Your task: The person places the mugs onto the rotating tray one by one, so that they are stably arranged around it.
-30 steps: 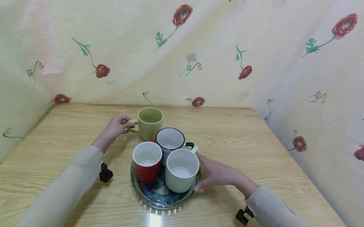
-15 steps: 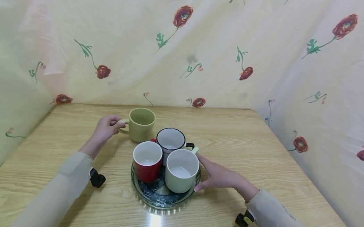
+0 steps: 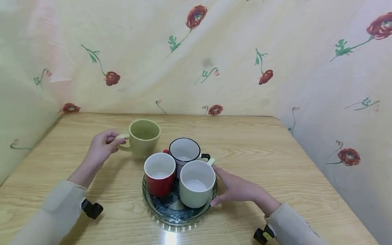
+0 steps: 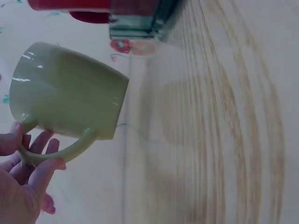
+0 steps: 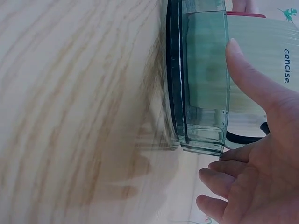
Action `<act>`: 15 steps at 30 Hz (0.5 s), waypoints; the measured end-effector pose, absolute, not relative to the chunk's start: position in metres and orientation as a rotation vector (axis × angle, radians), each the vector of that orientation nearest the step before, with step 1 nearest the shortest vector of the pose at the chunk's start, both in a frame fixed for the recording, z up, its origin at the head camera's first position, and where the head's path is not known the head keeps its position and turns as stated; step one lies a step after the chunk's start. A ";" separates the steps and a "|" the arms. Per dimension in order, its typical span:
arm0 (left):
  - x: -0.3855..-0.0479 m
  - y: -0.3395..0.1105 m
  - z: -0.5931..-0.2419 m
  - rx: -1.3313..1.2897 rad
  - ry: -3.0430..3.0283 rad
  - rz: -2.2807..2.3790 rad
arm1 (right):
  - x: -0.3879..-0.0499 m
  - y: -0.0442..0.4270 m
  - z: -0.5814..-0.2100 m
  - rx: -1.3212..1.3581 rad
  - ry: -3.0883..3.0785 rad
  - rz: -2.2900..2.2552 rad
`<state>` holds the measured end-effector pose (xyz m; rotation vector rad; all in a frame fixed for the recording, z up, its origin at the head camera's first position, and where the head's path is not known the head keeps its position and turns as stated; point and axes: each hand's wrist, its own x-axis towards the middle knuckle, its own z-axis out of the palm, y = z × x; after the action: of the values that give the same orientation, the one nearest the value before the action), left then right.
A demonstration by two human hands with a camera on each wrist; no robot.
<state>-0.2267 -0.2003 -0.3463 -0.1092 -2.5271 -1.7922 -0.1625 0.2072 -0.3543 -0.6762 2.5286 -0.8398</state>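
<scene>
My left hand [image 3: 101,146] pinches the handle of an olive-green mug [image 3: 143,143], thumb and fingers around it. In the left wrist view the mug [image 4: 70,93] hangs above the table, slightly tilted. A round clear glass dish with a dark bottom [image 3: 173,220] bears a red mug [image 3: 158,186], a white mug with a black rim [image 3: 184,151] and a pale green mug [image 3: 195,195]. At the dish's right side rests my right hand [image 3: 239,189], fingers spread loosely. Its thumb [image 5: 254,81] touches the dish rim; the pale mug shows the word "concise".
The wooden table [image 3: 248,140] reaches back to a flowered cloth [image 3: 139,51], which also hangs along both sides. A black wrist camera [image 3: 92,209] sits under the left sleeve, another black camera [image 3: 263,235] under the right.
My left hand has drawn the olive-green mug leftward and a little nearer, away from the black-rimmed mug. The right hand has stayed by the dish.
</scene>
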 end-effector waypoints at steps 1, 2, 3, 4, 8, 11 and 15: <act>-0.223 -0.202 -0.345 -0.118 -2.524 -1.807 | -0.162 0.207 -0.354 -0.670 2.524 -0.839; -0.220 -0.204 -0.344 -0.125 -2.523 -1.819 | -0.161 0.207 -0.355 -0.669 2.522 -0.834; -0.217 -0.205 -0.343 -0.135 -2.523 -1.832 | -0.161 0.207 -0.355 -0.667 2.523 -0.831; -0.214 -0.206 -0.341 -0.143 -2.526 -1.839 | -0.162 0.207 -0.355 -0.673 2.524 -0.826; -0.203 -0.209 -0.335 -0.166 -2.551 -1.832 | -0.163 0.207 -0.356 -0.691 2.523 -0.817; -0.196 -0.211 -0.330 -0.180 -2.577 -1.802 | -0.164 0.208 -0.354 -0.686 2.508 -0.819; -0.185 -0.214 -0.325 -0.197 -2.607 -1.757 | -0.163 0.208 -0.351 -0.670 2.489 -0.830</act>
<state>-0.1854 -0.2142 -0.3245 -0.1970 -2.6068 -1.7573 -0.1631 0.2076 -0.3509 -0.6702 2.4894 -0.8299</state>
